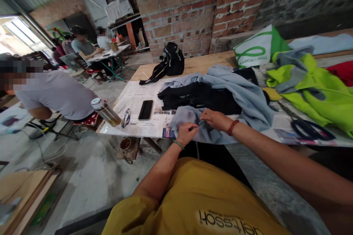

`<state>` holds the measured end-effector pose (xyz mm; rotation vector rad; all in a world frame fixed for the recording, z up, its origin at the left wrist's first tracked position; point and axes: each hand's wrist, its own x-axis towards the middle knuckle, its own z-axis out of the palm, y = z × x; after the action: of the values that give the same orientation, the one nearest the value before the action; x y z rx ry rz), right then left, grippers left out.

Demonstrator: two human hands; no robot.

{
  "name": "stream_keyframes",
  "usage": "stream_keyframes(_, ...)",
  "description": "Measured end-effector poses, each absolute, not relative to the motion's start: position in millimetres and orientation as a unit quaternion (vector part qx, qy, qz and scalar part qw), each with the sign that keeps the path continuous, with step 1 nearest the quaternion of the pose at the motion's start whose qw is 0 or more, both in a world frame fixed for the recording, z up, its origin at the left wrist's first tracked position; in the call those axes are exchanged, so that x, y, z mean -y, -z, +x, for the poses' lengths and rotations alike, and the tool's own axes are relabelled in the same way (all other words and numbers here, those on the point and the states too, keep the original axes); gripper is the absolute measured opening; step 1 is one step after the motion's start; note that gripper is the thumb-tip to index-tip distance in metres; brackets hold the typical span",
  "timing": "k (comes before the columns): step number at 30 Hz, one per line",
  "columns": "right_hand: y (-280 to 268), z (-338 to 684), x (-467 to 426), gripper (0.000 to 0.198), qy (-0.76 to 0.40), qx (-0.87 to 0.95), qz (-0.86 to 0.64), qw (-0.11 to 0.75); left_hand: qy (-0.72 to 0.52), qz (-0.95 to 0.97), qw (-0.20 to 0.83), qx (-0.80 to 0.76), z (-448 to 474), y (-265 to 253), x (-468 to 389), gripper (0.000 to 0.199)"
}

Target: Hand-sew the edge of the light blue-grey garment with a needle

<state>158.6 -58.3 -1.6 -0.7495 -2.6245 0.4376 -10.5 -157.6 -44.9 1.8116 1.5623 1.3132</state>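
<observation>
My left hand (187,133), with a green beaded bracelet at the wrist, has its fingers closed on the near edge of a blue-grey garment (228,84). My right hand (216,119), wearing a red beaded bracelet, is pinched just above the same cloth. Something thin and pale shows by its fingertips, too small to make out. Behind both hands a black garment (198,97) lies bunched over the grey one. The grey cloth spreads along the table's front edge and partly hangs over it.
Left of the cloth, a phone (146,110), glasses (126,118) and a bottle (106,112) rest on newspaper (132,97). A black bag (173,58) stands behind. To the right are scissors (311,128), a lime-green garment (317,84) and a green-white bag (261,47). A person (57,91) sits at left.
</observation>
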Motion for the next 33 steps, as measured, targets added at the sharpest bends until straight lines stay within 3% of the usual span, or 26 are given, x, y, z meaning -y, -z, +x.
stream_keyframes(5,3.1,165.0,64.4,0.024,-0.135,0.938,-0.287,0.142,-0.488,0.656,0.204,-0.539,-10.9,47.1,157.8,0.011)
stream_keyframes(14,3.1,164.1,62.9,0.026,-0.216,0.934,-0.227,0.169,-0.498,0.658,0.208,-0.525,-11.6,49.5,158.0,0.01)
stream_keyframes(33,8.4,164.0,63.2,0.026,-0.207,0.934,-0.23,0.177,-0.5,0.655,0.214,-0.524,-13.9,49.0,157.9,0.009)
